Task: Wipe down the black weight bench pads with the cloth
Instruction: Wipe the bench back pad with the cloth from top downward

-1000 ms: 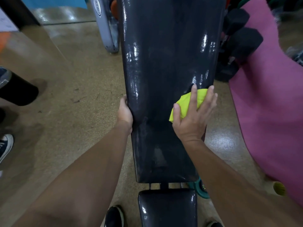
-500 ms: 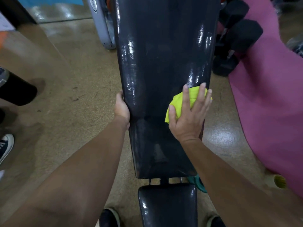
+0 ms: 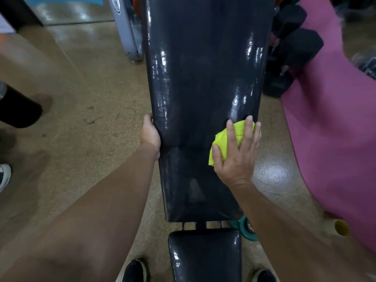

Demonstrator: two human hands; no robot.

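The long black back pad (image 3: 201,82) of the weight bench runs away from me, glossy with wet streaks. Below it, nearest me, is the short black seat pad (image 3: 205,255). My right hand (image 3: 237,155) lies flat with spread fingers on a bunched yellow-green cloth (image 3: 225,139), pressing it on the back pad near its right edge. My left hand (image 3: 150,135) grips the pad's left edge, fingers curled under and out of sight.
A pink mat (image 3: 333,127) lies on the floor to the right, with black dumbbells (image 3: 293,49) beside the bench. A grey machine frame (image 3: 126,31) stands at the back left. Another person's shoe (image 3: 4,176) and a black cylinder (image 3: 18,108) are at the left. My shoes (image 3: 135,270) straddle the seat.
My right hand and the cloth have slid slightly leftward and toward me along the pad's right side. The left hand has kept its hold on the left edge.
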